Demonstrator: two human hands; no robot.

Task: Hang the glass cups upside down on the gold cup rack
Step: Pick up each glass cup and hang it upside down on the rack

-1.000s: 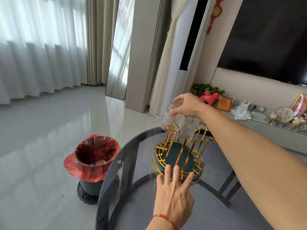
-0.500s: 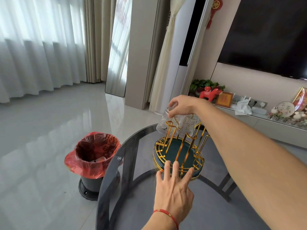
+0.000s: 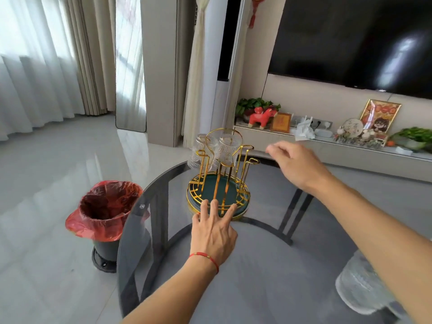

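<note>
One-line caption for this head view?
Left hand steadies the gold cup rack holding inverted glass cups; empty right hand hovers beside.
</note>
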